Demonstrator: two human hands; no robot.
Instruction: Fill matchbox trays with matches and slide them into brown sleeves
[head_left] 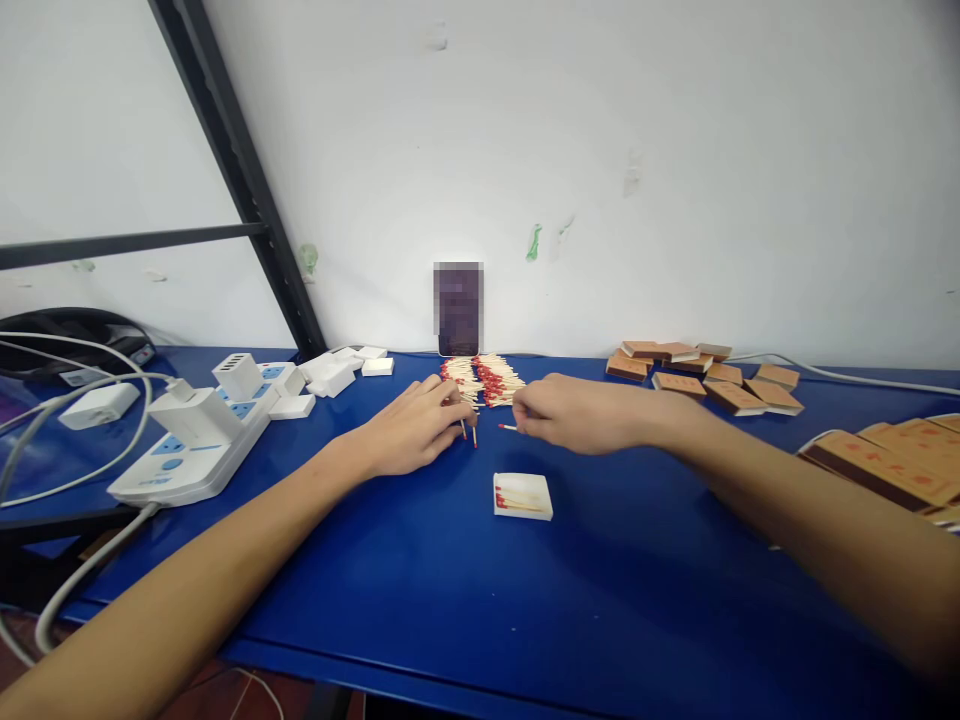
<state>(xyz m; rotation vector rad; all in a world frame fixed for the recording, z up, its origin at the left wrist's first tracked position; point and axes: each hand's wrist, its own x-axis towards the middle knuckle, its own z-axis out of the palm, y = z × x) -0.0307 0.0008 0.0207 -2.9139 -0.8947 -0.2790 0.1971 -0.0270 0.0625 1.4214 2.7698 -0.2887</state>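
Note:
A pile of red-tipped matches (484,378) lies on the blue table (465,590) near the wall. My left hand (416,425) rests at the pile's near left edge, fingers curled, pinching a few matches whose red tips point down toward the table. My right hand (577,412) sits just right of the pile, fingers closed on a single match (508,428) that sticks out to the left. A small white open matchbox tray (523,495) with a few matches inside lies in front of both hands.
Brown matchbox sleeves (701,375) are scattered at the back right, more stacked at the right edge (885,465). A white power strip (199,440) with chargers and cables fills the left side. White inner trays (337,372) and a dark upright object (458,310) stand by the wall.

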